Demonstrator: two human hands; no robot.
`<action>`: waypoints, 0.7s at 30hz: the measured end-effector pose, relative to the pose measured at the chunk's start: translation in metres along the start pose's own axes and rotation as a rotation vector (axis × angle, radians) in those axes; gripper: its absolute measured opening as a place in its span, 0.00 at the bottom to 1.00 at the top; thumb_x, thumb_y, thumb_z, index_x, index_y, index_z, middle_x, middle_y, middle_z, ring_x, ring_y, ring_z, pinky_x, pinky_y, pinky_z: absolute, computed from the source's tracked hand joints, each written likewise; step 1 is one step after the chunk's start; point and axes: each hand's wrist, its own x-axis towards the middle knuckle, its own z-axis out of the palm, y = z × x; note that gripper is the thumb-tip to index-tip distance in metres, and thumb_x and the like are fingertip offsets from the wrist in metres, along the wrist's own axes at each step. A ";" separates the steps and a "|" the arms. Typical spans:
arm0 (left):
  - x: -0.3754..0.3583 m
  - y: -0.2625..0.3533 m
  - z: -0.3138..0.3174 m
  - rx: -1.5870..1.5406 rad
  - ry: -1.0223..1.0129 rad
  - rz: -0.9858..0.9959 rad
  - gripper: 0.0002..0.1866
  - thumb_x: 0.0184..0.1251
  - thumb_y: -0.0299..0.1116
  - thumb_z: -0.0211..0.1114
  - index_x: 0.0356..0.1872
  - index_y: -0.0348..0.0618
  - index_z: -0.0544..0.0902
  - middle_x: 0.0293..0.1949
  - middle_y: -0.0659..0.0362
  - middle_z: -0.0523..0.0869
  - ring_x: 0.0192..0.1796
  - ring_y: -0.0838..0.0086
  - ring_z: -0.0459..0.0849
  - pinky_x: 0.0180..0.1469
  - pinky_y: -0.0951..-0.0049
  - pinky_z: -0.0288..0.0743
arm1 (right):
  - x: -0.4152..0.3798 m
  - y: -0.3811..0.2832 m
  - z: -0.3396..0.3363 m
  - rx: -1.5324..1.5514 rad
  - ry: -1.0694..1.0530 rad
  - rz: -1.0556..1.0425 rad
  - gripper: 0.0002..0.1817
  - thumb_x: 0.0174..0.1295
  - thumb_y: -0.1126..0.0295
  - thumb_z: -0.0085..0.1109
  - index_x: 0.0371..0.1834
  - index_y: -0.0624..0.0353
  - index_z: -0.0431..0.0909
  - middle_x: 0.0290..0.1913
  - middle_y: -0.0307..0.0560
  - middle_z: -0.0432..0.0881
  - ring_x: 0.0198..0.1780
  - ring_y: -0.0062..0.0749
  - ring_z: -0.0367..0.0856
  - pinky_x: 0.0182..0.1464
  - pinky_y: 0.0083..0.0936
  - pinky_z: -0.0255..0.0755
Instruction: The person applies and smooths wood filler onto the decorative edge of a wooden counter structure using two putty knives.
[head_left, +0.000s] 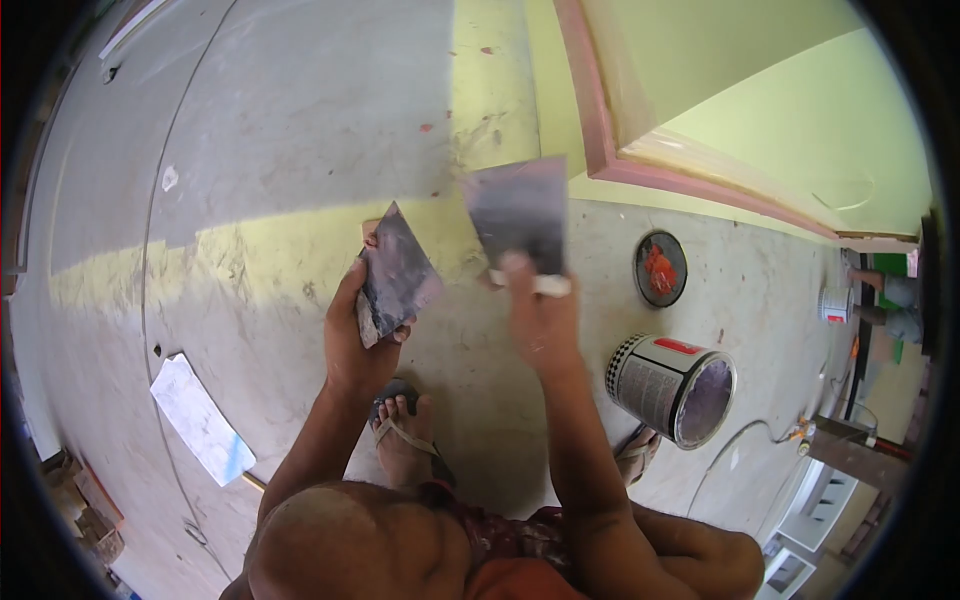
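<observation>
My left hand (pixel 352 340) is closed around a putty knife (pixel 400 270) with a smeared, dark metal blade that points up and away from me. In my right hand (pixel 543 320) is a second putty knife (pixel 518 208), its wide blade also dark and a pale strip along its base. My right thumb presses on that blade, and the hand is slightly blurred. The two blades are close together but apart. To the right, a round dark lid (pixel 648 292) carries a red-orange paste (pixel 660 268). Nearer me is an open tin (pixel 650 385) with greyish-pink contents.
A yellow-green wall (pixel 740 150) with pink-edged trim rises at upper right. White sheet (pixel 203 420) lies on the grey floor (pixel 270 370) at left. My sandalled feet (pixel 405 440) are below my hands. At far right are another person's legs (pixel 890 300) and a second tin (pixel 835 304).
</observation>
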 end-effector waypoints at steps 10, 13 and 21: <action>0.000 0.010 0.018 0.114 0.059 0.052 0.21 0.76 0.46 0.51 0.63 0.49 0.72 0.45 0.62 0.82 0.35 0.77 0.81 0.27 0.77 0.70 | -0.021 0.031 0.005 -0.109 -0.030 -0.116 0.09 0.71 0.73 0.53 0.49 0.67 0.76 0.29 0.48 0.83 0.28 0.25 0.81 0.31 0.26 0.74; 0.004 0.005 0.013 0.172 0.007 0.064 0.22 0.76 0.46 0.50 0.63 0.47 0.72 0.43 0.60 0.82 0.34 0.76 0.81 0.28 0.76 0.71 | -0.007 0.025 0.001 -0.568 -0.170 -0.704 0.10 0.73 0.71 0.52 0.50 0.67 0.74 0.31 0.47 0.84 0.28 0.25 0.81 0.29 0.26 0.75; 0.009 -0.003 -0.016 -0.265 -0.307 -0.288 0.15 0.79 0.44 0.48 0.48 0.43 0.73 0.27 0.61 0.82 0.17 0.78 0.76 0.14 0.81 0.65 | 0.000 0.037 -0.031 0.486 -0.169 0.476 0.14 0.71 0.58 0.57 0.39 0.59 0.77 0.24 0.45 0.83 0.14 0.23 0.73 0.17 0.19 0.65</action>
